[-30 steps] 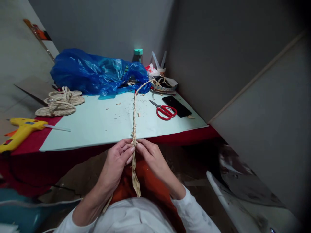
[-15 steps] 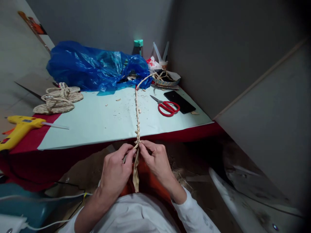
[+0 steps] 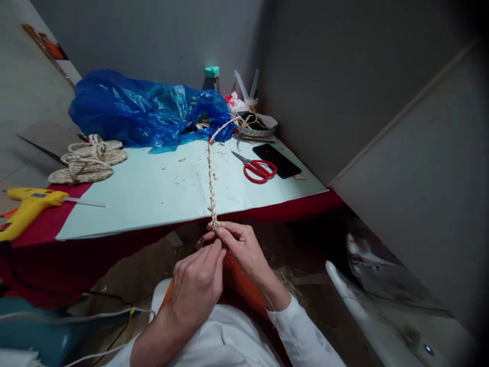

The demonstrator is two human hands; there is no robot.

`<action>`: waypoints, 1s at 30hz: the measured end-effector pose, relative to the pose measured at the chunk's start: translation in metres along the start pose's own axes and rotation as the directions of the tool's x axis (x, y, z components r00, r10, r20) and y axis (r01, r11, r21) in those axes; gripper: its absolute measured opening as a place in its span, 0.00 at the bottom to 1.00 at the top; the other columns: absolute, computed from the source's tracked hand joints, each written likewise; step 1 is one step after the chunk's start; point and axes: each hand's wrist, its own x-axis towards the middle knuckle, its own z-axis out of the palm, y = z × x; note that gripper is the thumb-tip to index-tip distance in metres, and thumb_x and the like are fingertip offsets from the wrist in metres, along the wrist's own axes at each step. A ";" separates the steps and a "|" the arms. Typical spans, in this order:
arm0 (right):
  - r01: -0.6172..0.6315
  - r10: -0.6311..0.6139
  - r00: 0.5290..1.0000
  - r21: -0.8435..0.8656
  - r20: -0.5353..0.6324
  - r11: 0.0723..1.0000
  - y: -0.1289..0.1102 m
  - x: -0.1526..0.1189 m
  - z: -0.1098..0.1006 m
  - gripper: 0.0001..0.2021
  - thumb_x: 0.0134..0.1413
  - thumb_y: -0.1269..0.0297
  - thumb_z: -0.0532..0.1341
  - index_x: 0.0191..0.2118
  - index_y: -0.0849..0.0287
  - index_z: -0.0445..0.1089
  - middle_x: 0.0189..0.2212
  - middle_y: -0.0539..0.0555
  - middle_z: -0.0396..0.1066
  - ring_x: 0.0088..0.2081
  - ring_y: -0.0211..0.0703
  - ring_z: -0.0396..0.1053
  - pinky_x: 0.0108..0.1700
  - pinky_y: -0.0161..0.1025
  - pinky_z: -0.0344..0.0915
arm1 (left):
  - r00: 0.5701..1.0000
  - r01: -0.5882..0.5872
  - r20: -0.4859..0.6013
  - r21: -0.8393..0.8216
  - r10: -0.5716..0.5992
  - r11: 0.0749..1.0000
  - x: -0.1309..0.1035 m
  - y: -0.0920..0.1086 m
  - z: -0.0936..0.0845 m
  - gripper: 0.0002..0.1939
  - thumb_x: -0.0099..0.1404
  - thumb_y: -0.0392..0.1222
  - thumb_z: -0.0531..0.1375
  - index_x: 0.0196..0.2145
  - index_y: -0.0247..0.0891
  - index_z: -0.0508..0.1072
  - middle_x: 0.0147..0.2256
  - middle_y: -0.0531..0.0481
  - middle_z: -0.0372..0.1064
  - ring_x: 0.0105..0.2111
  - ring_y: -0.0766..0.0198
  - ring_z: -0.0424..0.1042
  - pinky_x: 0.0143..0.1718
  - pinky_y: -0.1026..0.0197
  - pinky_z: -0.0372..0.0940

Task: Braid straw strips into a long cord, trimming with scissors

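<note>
A thin braided straw cord (image 3: 212,178) runs from the back of the pale green board down past its front edge to my hands. My right hand (image 3: 240,247) pinches the cord's lower end between thumb and fingertips. Just below it and to the left, my left hand (image 3: 198,278) is closed, its thumb and fingers pressed together near the end of the braid. What the left fingers hold is hidden behind them. The cord's far end reaches a round tray (image 3: 260,131) with loose strands in it.
Red-handled scissors (image 3: 260,171) and a black phone (image 3: 277,160) lie right of the cord. A blue plastic bag (image 3: 133,109) fills the back left, with woven straw sandals (image 3: 82,168) before it. A yellow glue gun (image 3: 28,206) rests at the left edge.
My left hand has moved right and down, closer to my right hand. The loose strip that hung below the braid is now out of sight. The view has shifted slightly.
</note>
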 end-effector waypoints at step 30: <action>0.180 -0.206 0.971 -0.936 0.120 0.303 -0.034 -0.024 -0.004 0.06 0.61 0.69 0.55 0.33 0.59 0.67 0.28 0.54 0.73 0.29 0.41 0.67 0.28 0.37 0.48 | 0.688 0.667 0.531 -0.731 -0.494 0.144 0.036 -0.011 -0.009 0.12 0.58 0.46 0.62 0.26 0.33 0.71 0.17 0.58 0.58 0.14 0.77 0.45 0.15 0.68 0.38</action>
